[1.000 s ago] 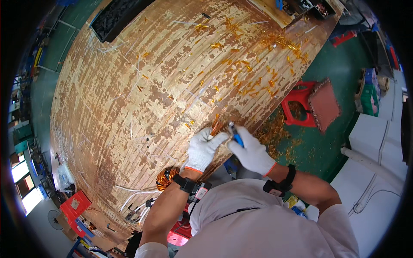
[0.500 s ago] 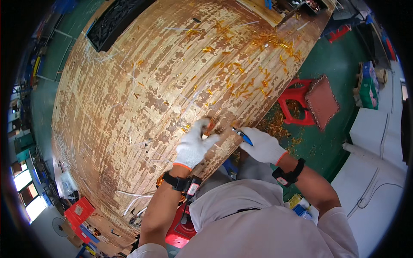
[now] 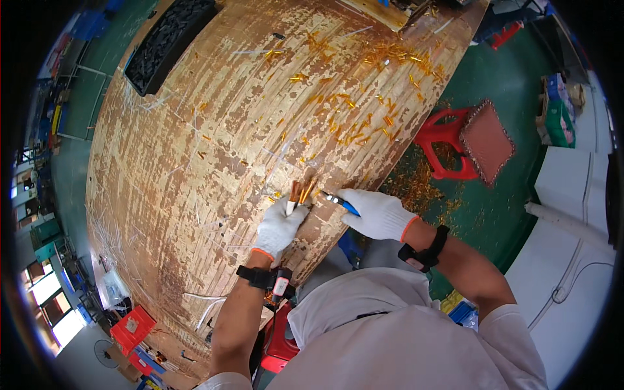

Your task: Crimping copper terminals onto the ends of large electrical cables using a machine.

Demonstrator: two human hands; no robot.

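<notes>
L hand (image 3: 278,227), in a white knitted glove w/ orange-edged cuff, is closed, thumb & fingers pinched together on a small bundle of thin copper-brown strips (image 3: 294,190) w/ a short white sleeve-like piece (image 3: 290,207) at its base. The bundle is held over the near edge of the worn, scuffed wooden table (image 3: 221,149), its strip ends fanned out away from the body. R hand (image 3: 376,213), gloved likewise, is wrapped round a small hand tool w/ blue-and-black handles (image 3: 343,204); its narrow tip is pointed left, just beside the strips. Whether the tip is parted or touches anything can't be told. Loose amber tube-like bits (image 3: 351,133) are scattered beyond both hands.

Vs. 0.5 s ago: the strips, then blurred & partly hidden by L fingers, are now seen spread clear of the glove; the tool tip has been brought nearer to them. Vs. 1.0 s ago: the tool, then held more upright near L thumb, is now laid flatter; hands are set slightly further apart.
</notes>
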